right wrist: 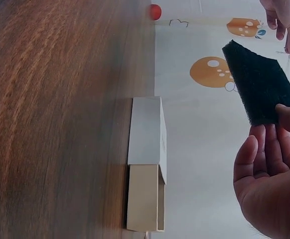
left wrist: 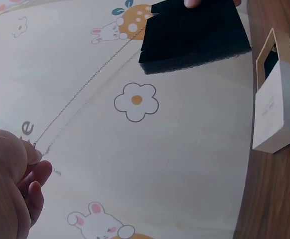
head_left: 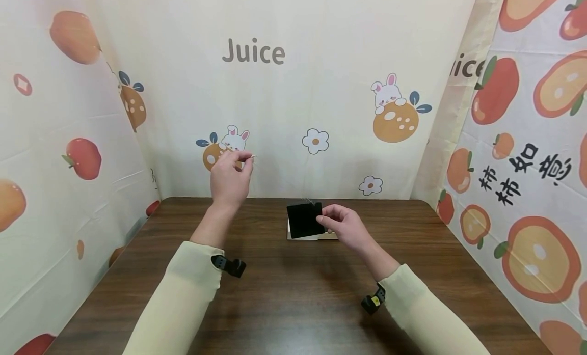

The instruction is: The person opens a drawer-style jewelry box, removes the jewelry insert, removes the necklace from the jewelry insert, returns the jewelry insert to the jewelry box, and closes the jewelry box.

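My left hand (head_left: 232, 181) is raised at the left and pinches the end of a thin chain necklace (left wrist: 83, 88) between thumb and fingertips. In the left wrist view the chain stretches slantwise from those fingertips to a black foam pad (left wrist: 195, 37), passing into a notch at its edge. My right hand (head_left: 347, 226) grips this square pad by one side, thumb on one face and fingers behind. The pad is held up above the table, in front of a small box.
On the wooden table (head_left: 284, 294) lies a small box with a white sleeve (right wrist: 146, 132) and a beige inner tray (right wrist: 143, 196) partly slid out. A printed curtain (head_left: 321, 64) hangs behind the table, with more at both sides.
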The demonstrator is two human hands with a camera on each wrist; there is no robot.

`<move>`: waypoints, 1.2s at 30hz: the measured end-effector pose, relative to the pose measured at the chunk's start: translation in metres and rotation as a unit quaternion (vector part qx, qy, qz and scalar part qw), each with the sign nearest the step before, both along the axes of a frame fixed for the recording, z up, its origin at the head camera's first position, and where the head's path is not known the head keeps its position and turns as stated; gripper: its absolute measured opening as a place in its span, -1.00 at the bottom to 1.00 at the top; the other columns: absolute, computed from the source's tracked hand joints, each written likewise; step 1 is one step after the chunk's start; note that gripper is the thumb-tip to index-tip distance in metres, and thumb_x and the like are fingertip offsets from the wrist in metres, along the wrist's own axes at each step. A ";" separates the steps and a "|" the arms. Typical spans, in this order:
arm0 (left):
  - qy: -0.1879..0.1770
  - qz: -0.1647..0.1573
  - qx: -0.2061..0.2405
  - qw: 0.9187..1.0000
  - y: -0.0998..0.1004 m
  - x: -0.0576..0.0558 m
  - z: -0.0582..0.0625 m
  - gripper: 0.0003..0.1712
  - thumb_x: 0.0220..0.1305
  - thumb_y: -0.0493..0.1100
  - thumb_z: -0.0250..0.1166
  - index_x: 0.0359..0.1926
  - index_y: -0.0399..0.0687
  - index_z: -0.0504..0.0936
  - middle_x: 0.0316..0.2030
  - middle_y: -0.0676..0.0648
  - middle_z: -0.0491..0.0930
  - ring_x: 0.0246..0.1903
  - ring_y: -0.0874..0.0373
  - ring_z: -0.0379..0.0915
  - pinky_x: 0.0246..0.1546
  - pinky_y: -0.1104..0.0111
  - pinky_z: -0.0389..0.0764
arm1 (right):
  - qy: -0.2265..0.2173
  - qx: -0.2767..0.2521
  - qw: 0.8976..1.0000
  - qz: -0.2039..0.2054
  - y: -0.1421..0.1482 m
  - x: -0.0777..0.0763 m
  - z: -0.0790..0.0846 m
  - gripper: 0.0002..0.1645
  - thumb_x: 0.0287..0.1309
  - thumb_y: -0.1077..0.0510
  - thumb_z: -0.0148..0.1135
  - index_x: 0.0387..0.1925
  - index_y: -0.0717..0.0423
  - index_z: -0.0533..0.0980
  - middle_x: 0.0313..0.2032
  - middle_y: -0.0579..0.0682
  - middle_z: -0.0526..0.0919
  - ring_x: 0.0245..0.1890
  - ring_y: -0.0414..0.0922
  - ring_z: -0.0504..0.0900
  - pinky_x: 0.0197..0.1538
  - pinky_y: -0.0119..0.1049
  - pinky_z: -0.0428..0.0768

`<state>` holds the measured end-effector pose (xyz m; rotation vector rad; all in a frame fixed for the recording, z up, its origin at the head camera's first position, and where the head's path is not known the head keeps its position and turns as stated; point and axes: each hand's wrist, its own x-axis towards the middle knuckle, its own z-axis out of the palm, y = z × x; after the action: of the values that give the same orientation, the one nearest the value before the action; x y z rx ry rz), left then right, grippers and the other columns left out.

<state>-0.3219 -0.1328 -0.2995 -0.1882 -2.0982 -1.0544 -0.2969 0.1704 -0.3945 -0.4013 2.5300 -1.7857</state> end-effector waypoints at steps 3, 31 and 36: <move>-0.001 -0.001 0.003 1.000 -0.001 -0.001 0.000 -0.75 0.57 -0.15 0.39 0.04 -0.25 0.83 -0.05 -0.23 0.79 -0.13 -0.11 0.68 -0.05 0.10 0.81 | -0.003 -0.002 1.000 -0.001 0.000 -0.001 -0.002 -0.74 0.51 0.05 0.40 0.01 0.17 0.67 -0.22 -0.06 0.66 -0.15 0.08 0.60 -0.15 -0.34 0.60; -0.040 -0.004 0.012 0.999 -0.008 -0.003 -0.014 -0.76 0.57 -0.17 0.38 0.06 -0.23 0.82 -0.01 -0.22 0.77 -0.07 -0.15 0.72 0.00 0.02 0.84 | -0.010 -0.008 1.000 -0.018 0.004 -0.001 -0.008 -0.72 0.54 0.03 0.36 0.02 0.17 0.66 -0.14 -0.02 0.70 -0.09 -0.01 0.59 0.00 -0.18 0.75; -0.049 -0.012 0.006 0.999 -0.009 -0.003 -0.017 -0.76 0.56 -0.20 0.37 0.06 -0.24 0.82 0.01 -0.23 0.78 -0.04 -0.19 0.74 0.04 0.00 0.84 | -0.010 -0.007 1.000 -0.019 0.005 -0.003 -0.008 -0.69 0.54 0.00 0.37 0.02 0.18 0.65 -0.15 -0.01 0.70 -0.11 -0.02 0.60 -0.05 -0.27 0.71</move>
<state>-0.3247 -0.1414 -0.3160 -0.1592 -2.1825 -1.1099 -0.2996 0.1749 -0.4025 -0.3361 2.5294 -1.8130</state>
